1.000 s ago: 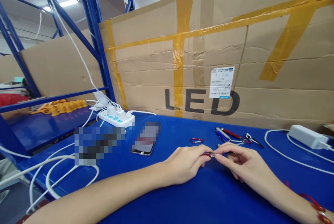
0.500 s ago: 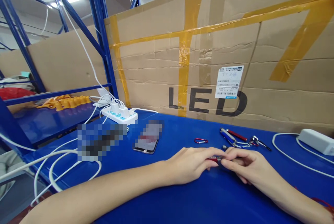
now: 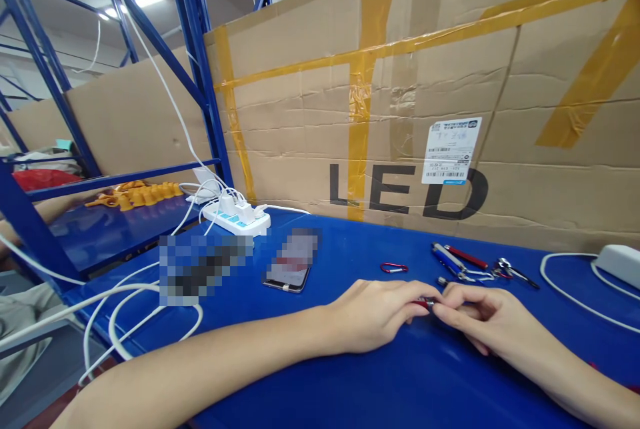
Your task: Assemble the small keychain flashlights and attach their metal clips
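A small red piece with a silvery end (image 3: 425, 303) sits between my hands, low over the blue tabletop (image 3: 380, 382). My left hand (image 3: 375, 315) pinches its red part between thumb and fingers. From the other side, the thumb and forefinger of my right hand (image 3: 483, 315) close on the silvery end. My fingers cover most of the piece, so its exact kind does not show. Just beyond my hands lies a red carabiner (image 3: 395, 268). Farther right is a cluster of small metal items with a blue-and-silver bar (image 3: 447, 261) and a red bar (image 3: 466, 256).
A phone (image 3: 290, 269) lies left of my hands, near a pixelated dark object (image 3: 207, 272). White cables loop around a power strip (image 3: 237, 219). A white adapter (image 3: 620, 265) stands at right. A cardboard box (image 3: 300, 129) walls the back. Another person's arm (image 3: 63, 205) shows far left.
The view has shifted slightly, so most things sit a little farther right. Both hands keep their pinch on the red piece. A person's arm has appeared at the far left.
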The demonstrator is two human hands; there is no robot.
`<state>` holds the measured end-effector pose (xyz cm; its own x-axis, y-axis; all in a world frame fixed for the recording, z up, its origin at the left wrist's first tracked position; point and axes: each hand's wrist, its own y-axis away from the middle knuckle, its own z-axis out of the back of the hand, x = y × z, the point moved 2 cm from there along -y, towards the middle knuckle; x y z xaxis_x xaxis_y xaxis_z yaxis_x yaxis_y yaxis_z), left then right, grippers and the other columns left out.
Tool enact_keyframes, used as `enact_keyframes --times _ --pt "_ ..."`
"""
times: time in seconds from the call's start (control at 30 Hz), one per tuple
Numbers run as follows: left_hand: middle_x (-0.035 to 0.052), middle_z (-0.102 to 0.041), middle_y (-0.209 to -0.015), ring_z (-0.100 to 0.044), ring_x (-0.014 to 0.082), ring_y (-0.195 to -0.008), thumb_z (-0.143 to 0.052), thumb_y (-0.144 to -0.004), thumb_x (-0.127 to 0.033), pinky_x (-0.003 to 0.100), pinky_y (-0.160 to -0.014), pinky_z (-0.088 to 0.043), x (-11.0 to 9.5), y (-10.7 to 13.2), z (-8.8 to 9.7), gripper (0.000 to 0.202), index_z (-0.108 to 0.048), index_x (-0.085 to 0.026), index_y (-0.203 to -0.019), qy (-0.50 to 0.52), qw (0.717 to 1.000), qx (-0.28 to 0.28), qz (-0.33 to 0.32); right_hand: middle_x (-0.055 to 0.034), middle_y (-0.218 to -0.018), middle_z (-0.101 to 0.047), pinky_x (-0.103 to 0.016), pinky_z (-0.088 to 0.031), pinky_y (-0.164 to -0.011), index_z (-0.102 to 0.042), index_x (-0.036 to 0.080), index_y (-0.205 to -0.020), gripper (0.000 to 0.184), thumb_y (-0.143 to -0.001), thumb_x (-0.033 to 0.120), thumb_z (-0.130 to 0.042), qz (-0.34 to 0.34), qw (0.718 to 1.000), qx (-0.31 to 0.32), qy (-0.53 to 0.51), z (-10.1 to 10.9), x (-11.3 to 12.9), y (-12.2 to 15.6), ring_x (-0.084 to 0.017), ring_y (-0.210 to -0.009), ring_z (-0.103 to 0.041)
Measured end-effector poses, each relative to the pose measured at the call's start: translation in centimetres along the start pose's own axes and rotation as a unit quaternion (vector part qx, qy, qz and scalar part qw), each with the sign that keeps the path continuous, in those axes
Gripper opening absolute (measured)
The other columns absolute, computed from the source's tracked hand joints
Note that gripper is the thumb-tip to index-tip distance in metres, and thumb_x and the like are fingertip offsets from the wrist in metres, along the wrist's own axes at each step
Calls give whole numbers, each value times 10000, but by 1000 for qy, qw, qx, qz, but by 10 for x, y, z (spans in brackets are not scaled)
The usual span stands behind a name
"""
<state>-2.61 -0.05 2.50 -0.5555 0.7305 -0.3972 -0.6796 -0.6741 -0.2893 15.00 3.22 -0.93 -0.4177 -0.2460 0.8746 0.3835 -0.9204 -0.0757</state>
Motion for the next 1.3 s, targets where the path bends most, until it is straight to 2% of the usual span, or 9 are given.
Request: enact_keyframes --times 0.47,0.77,0.97,1.07,1.3 --pt "-5 -623 -906 -600 134 -837 -301 -932 -223 213 -723 -440 -3 0 1 275 -426 -255 -1175 -14 1000 -9 7 42 -437 -392 -222 -216 -399 -588 179 -565 445 -606 621 -616 -4 1000 -8 -13 0 11 3 -63 -372 -311" --pt "-9 -612 -867 -592 133 -800 -286 -928 -211 206 -707 -425 -2 0 2 278 -431 -256 -1161 -9 1000 -11 13 26 -570 -476 -212 -255 -403 -617 179 -601 356 -634 531 -651 15 999 -2 -32 1 13 6 -47 -384 -346" --pt "-8 -625 -902 -598 133 -801 -305 -928 -223 217 -726 -430 -3 1 3 281 -426 -253 -1180 0 1000 -19 21 12 -620 -530 -207 -297 -399 -637 185 -629 355 -662 538 -622 16 999 4 -34 1 15 7 -48 -394 -353" --pt "1 -630 -953 -602 135 -830 -316 -928 -235 220 -746 -433 -3 0 3 283 -427 -243 -1189 3 1000 -18 24 20 -571 -510 -203 -282 -394 -639 179 -631 337 -671 513 -625 14 999 -3 -35 1 14 6 -45 -383 -349" --pt "5 -627 -1000 -595 138 -871 -331 -921 -206 208 -731 -431 -3 -1 3 225 -496 -222 -1073 -15 999 -37 21 65 -401 -415 -190 -249 -392 -620 166 -663 271 -667 433 -661 12 1000 -13 -14 1 14 5 -53 -359 -350"
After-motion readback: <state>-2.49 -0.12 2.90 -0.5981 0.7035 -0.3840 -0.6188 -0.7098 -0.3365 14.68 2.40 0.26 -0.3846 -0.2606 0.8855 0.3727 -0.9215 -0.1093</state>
